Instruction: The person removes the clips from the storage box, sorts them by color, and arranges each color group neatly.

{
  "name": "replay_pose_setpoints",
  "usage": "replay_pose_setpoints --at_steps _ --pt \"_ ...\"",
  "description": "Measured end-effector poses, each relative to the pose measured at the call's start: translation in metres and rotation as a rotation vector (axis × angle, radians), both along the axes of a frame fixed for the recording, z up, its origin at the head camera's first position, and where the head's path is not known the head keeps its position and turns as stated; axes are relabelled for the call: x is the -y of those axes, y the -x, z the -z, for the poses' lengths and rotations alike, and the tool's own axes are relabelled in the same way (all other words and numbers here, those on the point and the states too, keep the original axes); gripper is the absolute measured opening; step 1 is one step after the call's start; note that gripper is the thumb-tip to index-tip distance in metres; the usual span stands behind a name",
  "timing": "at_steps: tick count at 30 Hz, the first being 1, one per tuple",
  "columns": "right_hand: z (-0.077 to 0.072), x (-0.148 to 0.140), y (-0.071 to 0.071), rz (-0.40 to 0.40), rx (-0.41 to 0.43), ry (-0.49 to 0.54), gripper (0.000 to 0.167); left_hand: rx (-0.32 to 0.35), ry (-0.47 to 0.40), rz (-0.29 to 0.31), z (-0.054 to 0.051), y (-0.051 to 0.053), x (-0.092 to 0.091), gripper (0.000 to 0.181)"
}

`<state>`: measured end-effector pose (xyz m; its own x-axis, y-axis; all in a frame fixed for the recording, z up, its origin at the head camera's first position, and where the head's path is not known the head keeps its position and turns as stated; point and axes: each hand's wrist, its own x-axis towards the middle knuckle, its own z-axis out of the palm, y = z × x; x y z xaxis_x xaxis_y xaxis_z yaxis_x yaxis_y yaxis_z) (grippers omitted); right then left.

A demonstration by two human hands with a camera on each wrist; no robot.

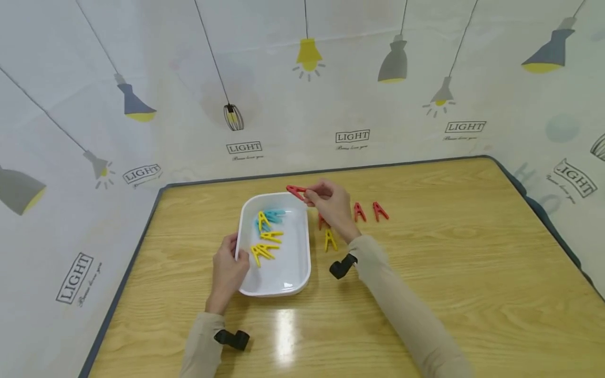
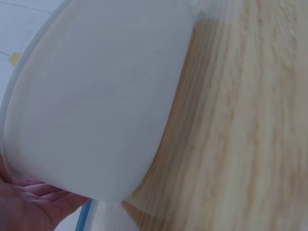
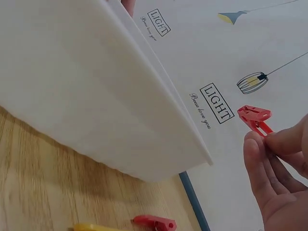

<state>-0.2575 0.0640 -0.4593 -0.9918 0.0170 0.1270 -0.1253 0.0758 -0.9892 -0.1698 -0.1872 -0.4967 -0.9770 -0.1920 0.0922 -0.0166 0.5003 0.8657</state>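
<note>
My right hand (image 1: pixel 333 206) pinches a red clothespin (image 1: pixel 296 191) between thumb and fingers, above the far right corner of the white tray (image 1: pixel 283 273). The right wrist view shows that clothespin (image 3: pixel 255 115) held clear of the tray wall (image 3: pixel 120 91). With thumb over the rim and fingers outside, my left hand (image 1: pixel 229 266) grips the tray's left side. Several yellow clothespins (image 1: pixel 271 237) and teal clothespins (image 1: pixel 274 216) lie inside. In the left wrist view, the left hand (image 2: pixel 38 204) is against the tray's outer wall (image 2: pixel 96 106).
Right of the tray, a yellow clothespin (image 1: pixel 331 240) lies on the wooden table (image 1: pixel 449 236), near a red clothespin (image 1: pixel 322 221) partly behind my right hand. Two more red ones (image 1: pixel 360 212) are farther right. A wall covering with printed lamps (image 1: pixel 309 55) stands behind the table.
</note>
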Motion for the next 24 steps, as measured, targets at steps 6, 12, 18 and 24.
replay_pose_setpoints --at_steps 6,12,18,24 --pt "0.007 -0.024 -0.002 0.024 0.024 0.015 0.015 0.015 0.005 -0.001 -0.001 0.000 -0.001 0.045" --pt "0.014 -0.042 -0.002 0.040 0.017 0.008 0.015 0.037 0.015 0.005 -0.002 0.000 0.000 0.045" --pt "0.019 -0.059 0.000 0.083 0.003 0.036 0.014 0.038 0.014 0.017 -0.001 0.002 0.002 0.046" --pt "0.027 -0.083 -0.005 0.139 0.003 0.019 0.019 0.014 0.020 0.014 0.000 0.002 0.000 0.045"
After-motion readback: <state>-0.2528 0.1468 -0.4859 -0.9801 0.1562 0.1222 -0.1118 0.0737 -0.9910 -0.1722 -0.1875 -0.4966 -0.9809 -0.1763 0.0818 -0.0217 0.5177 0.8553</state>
